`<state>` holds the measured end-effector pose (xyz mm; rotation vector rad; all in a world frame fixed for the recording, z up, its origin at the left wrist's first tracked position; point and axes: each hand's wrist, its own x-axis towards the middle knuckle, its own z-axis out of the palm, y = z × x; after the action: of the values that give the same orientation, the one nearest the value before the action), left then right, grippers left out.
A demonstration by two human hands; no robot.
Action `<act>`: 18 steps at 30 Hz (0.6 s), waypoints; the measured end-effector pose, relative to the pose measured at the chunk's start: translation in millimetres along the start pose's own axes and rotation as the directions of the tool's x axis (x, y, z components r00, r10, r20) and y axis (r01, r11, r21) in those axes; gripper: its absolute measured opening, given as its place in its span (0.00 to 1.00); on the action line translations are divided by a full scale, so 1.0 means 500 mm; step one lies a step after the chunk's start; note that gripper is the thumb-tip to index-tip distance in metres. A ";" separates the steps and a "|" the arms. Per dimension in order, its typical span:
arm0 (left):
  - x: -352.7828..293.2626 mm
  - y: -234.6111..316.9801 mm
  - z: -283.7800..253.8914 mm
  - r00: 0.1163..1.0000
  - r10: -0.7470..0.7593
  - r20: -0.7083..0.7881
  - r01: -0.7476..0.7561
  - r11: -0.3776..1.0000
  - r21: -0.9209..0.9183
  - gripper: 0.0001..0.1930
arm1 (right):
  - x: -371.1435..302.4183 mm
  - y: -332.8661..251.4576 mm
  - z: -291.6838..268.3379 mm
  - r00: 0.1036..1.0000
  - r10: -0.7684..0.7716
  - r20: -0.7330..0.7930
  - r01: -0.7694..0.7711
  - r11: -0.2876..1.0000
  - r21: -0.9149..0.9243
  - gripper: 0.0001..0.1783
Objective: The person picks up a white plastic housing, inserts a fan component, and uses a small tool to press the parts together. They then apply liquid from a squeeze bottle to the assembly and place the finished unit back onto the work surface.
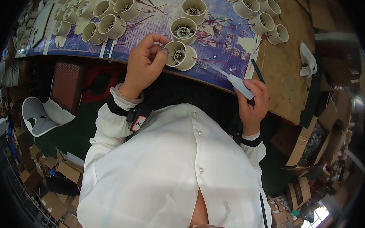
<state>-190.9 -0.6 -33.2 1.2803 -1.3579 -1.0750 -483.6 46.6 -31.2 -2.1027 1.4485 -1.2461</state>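
At the table's near edge lies a cream round housing (186,62), tilted with its open end toward the upper left and a small motor inside. Dark red wires run from it to the right. My left hand (146,61) has its curled thumb and forefinger at the housing's left rim, gripping it there. A white squeeze bottle (241,87) with a thin nozzle is held in my right hand (254,99). Its tip points up and left, toward the wires. Behind the gripped housing stand two more cream housings (183,31), one behind the other.
Several more wired housings (112,26) fill the table's left side, and others (262,23) stand at the far right. A dark green stick (257,71) and a crumpled white cloth (308,59) lie on the right. Beside the table are a white chair (46,115) and open cardboard boxes (305,142).
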 end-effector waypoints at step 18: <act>-0.003 0.006 0.008 0.996 0.083 0.033 -0.084 0.996 0.009 0.09 | 0.005 -0.012 -0.022 0.990 -0.117 0.073 0.129 0.976 -0.178 0.19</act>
<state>-195.1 0.9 -31.0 1.2071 -1.4309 -1.0370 -488.3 49.5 -19.5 -2.3621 1.4753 -1.1162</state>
